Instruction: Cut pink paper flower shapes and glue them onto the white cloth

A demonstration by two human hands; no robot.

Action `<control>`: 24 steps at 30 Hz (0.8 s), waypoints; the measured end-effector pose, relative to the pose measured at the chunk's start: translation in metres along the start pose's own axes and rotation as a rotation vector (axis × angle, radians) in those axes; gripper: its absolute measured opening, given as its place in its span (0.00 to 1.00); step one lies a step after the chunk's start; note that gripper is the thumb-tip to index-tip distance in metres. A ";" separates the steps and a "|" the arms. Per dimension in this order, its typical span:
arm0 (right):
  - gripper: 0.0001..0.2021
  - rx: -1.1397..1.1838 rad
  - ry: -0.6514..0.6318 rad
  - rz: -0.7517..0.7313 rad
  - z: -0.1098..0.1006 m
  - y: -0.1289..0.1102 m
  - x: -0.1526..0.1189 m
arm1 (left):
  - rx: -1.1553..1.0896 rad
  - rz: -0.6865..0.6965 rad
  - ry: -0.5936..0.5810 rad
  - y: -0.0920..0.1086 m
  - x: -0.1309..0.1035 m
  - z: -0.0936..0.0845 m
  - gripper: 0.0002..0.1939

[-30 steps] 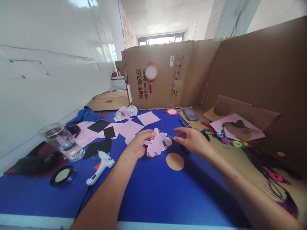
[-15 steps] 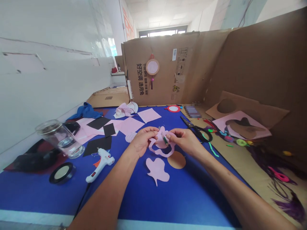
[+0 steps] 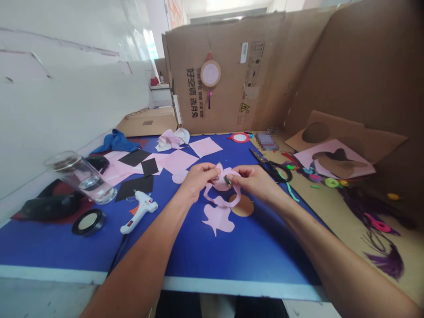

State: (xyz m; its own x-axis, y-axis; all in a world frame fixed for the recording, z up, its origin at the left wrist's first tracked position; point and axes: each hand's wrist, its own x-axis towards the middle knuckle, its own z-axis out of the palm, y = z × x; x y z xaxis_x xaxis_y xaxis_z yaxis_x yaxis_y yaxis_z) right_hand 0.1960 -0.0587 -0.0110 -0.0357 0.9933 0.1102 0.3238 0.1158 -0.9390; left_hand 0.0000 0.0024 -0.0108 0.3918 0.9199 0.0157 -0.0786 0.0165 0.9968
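My left hand [image 3: 200,177] is closed, pinching a pink felt-like piece [image 3: 221,184] by its left side. On the other side my right hand [image 3: 251,180] pinches the same piece between thumb and fingers. A thin curved pink strip [image 3: 236,199] loops below the hands. At my right fingertips is a small slim thing with a dark green part [image 3: 227,180]; its kind is too small to tell. Below lies a pink cut-out with wavy edges and pointed tips [image 3: 218,219], beside a round tan disc [image 3: 244,207] on the blue tabletop [image 3: 198,260].
Left are a white glue gun [image 3: 139,212], a glass jar of water [image 3: 89,183] and a black round container [image 3: 88,222]. Black scissors [image 3: 271,165] lie right of centre. Pink sheets [image 3: 179,161] lie farther back. Cardboard walls [image 3: 265,88] stand behind and right.
The view has tilted down, bringing the table's front edge in. The pink strip hangs lower and overlaps the cut-out and disc. Both hands keep their pinch.
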 end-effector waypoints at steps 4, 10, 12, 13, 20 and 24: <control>0.19 -0.064 0.071 -0.021 -0.002 0.000 -0.004 | 0.002 -0.011 0.027 0.001 0.002 -0.001 0.12; 0.11 -0.536 0.214 -0.208 -0.018 -0.007 -0.021 | -0.206 -0.023 0.263 0.003 0.010 -0.010 0.16; 0.08 -0.549 -0.091 -0.230 -0.023 -0.011 -0.027 | -0.246 -0.016 0.296 0.005 0.012 -0.013 0.16; 0.08 -0.541 -0.258 -0.248 -0.024 -0.013 -0.030 | -0.260 -0.014 0.307 0.005 0.013 -0.014 0.15; 0.33 -0.574 -0.706 -0.348 -0.013 -0.011 -0.037 | -0.331 -0.051 0.356 0.006 0.014 -0.019 0.12; 0.26 -0.600 -0.722 -0.351 -0.006 -0.007 -0.036 | -0.358 -0.075 0.348 0.006 0.014 -0.023 0.10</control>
State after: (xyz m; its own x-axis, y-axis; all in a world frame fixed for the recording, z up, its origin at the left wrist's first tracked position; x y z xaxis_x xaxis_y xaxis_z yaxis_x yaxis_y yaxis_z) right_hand 0.2007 -0.0952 -0.0064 -0.7214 0.6897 -0.0617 0.6014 0.5799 -0.5497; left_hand -0.0164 0.0242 -0.0066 0.0844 0.9861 -0.1429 -0.3955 0.1648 0.9035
